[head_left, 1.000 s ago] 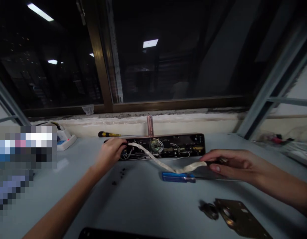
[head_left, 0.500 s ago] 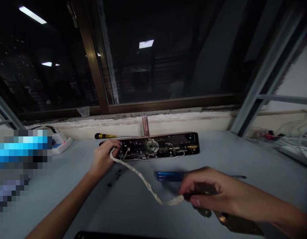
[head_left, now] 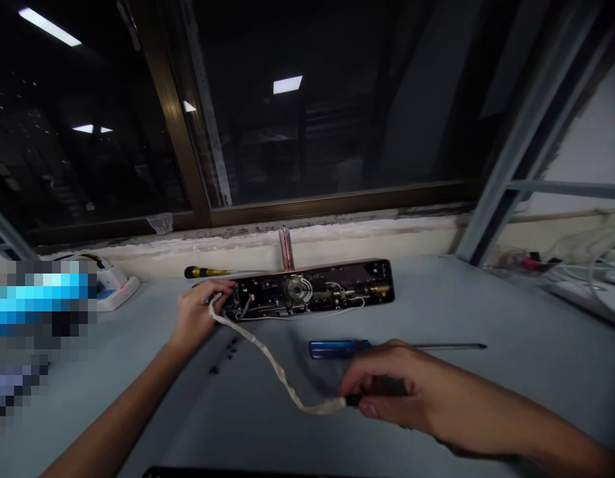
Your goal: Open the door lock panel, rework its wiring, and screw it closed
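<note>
Black housing (head_left: pixel 317 299) is lying toward the back of the bench (head_left: pixel 238 425), innards showing, & we're working at it w/ 2 hands. Behind it all, a dark window (head_left: pixel 337 119) w/ a brownish frame is filling most of the bkgd, reflecting several ceiling lights. Bench is spreading out below, grey-blue, w/ a metal upright (head_left: pixel 524 133) slanting up on the rt.

Our rt hand (head_left: pixel 397 382) is hovering low over the bench, apart from the housing, its grip pinching the far end of a white cable (head_left: pixel 278 370). Our L hand (head_left: pixel 195 312) is resting at the housing's L end, fingers curling over; we're not able to tell if that grip is closing on housing, cable or both. Cable is sagging betw. the hands in an S-bend.

Blue-handled screwdriver (head_left: pixel 332 349) is lying just beyond our rt hand, partly covered, tip pointing rt. Yellow-and-black screwdriver (head_left: pixel 205 271) is lying behind the housing, handle to the L. White pwr strip (head_left: pixel 123 293) is sitting back L, nr the wall. Copper-coloured bar (head_left: pixel 286 251) is sticking out behind the housing's back edge. Inside the housing, approx. mid-length, we're seeing a round part (head_left: pixel 296 289); a brass-coloured piece (head_left: pixel 380 291) is sitting nr the rt end. A few tiny dark bits (head_left: pixel 232 348) are lying on the bench in front, too small to ID.
</note>
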`<state>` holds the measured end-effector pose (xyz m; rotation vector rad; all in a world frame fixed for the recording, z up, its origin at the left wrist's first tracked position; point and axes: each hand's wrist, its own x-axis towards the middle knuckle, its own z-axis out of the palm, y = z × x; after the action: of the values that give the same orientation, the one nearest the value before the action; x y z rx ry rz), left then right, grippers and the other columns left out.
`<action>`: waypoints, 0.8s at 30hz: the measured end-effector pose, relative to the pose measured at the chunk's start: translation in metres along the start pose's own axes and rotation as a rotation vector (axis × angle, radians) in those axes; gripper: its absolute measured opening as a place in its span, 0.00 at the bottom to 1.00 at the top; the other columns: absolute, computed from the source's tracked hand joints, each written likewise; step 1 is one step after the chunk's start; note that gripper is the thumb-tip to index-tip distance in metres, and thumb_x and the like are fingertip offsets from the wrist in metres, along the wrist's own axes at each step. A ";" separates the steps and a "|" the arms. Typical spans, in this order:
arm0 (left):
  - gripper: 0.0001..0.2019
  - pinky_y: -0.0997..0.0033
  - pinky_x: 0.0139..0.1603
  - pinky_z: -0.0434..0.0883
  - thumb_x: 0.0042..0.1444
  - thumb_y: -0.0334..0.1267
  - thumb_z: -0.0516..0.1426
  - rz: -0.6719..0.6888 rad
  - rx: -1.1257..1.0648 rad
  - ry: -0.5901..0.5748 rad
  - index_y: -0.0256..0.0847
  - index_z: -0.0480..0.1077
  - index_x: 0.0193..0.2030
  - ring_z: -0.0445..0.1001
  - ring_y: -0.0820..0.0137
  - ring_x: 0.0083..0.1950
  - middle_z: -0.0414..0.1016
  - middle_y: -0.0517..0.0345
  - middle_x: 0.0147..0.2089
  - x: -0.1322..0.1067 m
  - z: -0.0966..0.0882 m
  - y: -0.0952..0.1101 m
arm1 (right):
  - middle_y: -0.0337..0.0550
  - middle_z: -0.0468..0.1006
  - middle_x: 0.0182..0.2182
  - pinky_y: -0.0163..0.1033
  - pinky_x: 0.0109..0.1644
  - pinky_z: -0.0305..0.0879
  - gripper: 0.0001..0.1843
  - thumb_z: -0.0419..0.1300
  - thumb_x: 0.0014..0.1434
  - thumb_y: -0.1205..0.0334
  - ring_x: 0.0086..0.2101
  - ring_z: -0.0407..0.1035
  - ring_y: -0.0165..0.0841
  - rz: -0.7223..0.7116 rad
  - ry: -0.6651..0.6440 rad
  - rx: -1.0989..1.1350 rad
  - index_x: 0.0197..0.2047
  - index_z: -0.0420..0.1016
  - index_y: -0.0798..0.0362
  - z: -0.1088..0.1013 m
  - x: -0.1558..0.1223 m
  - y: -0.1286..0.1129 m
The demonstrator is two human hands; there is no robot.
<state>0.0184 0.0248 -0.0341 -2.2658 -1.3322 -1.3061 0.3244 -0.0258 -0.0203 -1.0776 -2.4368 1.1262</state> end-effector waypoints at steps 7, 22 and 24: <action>0.05 0.71 0.39 0.71 0.54 0.30 0.51 0.202 0.080 -0.072 0.39 0.67 0.31 0.74 0.70 0.39 0.76 0.53 0.36 0.000 0.000 -0.004 | 0.40 0.72 0.31 0.32 0.35 0.62 0.10 0.54 0.54 0.58 0.33 0.65 0.30 0.043 0.018 -0.031 0.36 0.75 0.49 0.002 -0.001 0.001; 0.03 0.71 0.37 0.72 0.53 0.33 0.53 -0.048 0.049 -0.001 0.41 0.63 0.29 0.75 0.70 0.36 0.76 0.58 0.34 -0.005 0.009 -0.004 | 0.39 0.70 0.28 0.30 0.28 0.59 0.10 0.53 0.54 0.59 0.27 0.63 0.26 0.026 0.040 0.038 0.35 0.74 0.50 0.000 0.000 0.002; 0.04 0.70 0.37 0.72 0.53 0.33 0.53 -0.041 0.045 0.004 0.41 0.63 0.29 0.76 0.70 0.36 0.76 0.57 0.34 -0.005 0.009 -0.004 | 0.39 0.71 0.27 0.30 0.29 0.59 0.10 0.53 0.54 0.60 0.27 0.63 0.26 0.019 0.037 0.037 0.35 0.74 0.50 0.000 0.000 0.002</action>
<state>0.0194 0.0294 -0.0444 -2.2157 -1.3998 -1.2800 0.3251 -0.0252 -0.0220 -1.1031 -2.3726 1.1425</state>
